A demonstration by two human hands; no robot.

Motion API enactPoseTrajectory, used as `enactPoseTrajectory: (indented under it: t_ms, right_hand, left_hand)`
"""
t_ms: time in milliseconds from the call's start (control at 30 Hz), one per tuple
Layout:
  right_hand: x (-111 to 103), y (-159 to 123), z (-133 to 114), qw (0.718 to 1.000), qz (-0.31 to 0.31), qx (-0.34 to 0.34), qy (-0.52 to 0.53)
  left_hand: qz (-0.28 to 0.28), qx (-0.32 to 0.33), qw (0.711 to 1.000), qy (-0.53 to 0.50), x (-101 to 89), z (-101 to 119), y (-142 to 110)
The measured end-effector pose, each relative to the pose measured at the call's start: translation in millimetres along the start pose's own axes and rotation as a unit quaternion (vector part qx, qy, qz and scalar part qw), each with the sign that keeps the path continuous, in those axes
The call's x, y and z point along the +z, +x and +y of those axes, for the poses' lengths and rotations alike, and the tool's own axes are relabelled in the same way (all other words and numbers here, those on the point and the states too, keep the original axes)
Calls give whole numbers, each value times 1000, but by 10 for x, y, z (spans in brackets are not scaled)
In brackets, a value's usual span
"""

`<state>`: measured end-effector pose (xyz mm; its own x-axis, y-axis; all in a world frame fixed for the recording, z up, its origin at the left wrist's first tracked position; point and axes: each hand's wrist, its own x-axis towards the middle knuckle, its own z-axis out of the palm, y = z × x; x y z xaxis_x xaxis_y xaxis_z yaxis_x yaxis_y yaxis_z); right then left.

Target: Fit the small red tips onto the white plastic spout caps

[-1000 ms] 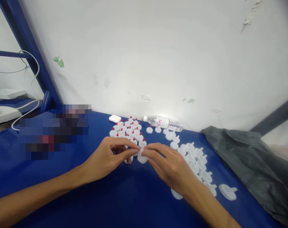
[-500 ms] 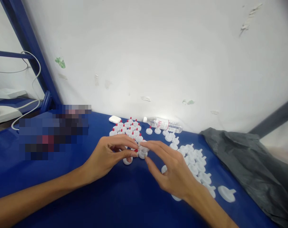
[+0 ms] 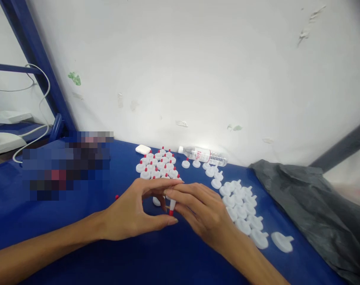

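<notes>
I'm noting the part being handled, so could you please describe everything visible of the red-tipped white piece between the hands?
The red-tipped white piece shows a narrow white stem, apparently plastic, ending in a small red tip. It slants slightly, tip downward in the picture. The right hand seems to hold it, its fingers hiding the upper part. The tip lies close to the thumb of the left hand; contact is unclear.

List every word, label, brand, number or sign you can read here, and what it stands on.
Label on the clear bottle: red characters, too small and blurred to read.
Red-tipped white pieces and plain white pieces: no lettering discernible.
Small white case: no lettering discernible.
So no text can be quoted.
</notes>
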<state>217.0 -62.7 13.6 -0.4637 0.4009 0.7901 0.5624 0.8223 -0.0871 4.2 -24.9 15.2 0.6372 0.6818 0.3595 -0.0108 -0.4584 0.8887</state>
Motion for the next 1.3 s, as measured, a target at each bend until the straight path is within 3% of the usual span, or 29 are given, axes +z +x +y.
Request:
enactPoseTrajectory:
  t_ms: [200, 500, 833, 1300]
  right_hand:
    - [-9, -15, 12, 1000, 4, -13, -15]
    - [-69, -8, 29, 996, -45, -24, -68]
    - [-54, 3, 12, 996, -37, -42, -72]
    - [-74, 31, -52, 991, -83, -21, -104]
  left_hand:
    - [-5, -6, 999, -49, 24, 40, 25]
    - [-16, 50, 996, 67, -10, -62, -11]
    - [-11, 47, 996, 73, -12, -43, -12]
    - [4, 79, 989, 126, -24, -84, -50]
